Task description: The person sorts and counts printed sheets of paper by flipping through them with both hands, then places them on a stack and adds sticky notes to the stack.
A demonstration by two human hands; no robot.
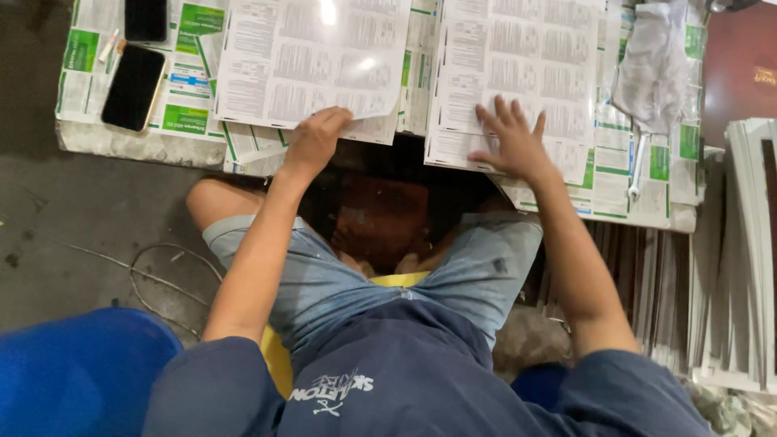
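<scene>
Printed sheet (518, 73) — under right hand (511, 146)

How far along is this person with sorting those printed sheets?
Done: stacks of sheets stand piled at the right. In hand: the left hand grips the near edge of one printed sheet, while the right hand lies flat on another sheet. Both remain on the work surface, unstacked.

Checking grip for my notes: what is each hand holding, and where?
Left hand pinches the left printed sheet at its bottom edge; right hand lies flat on the right sheet.
</scene>
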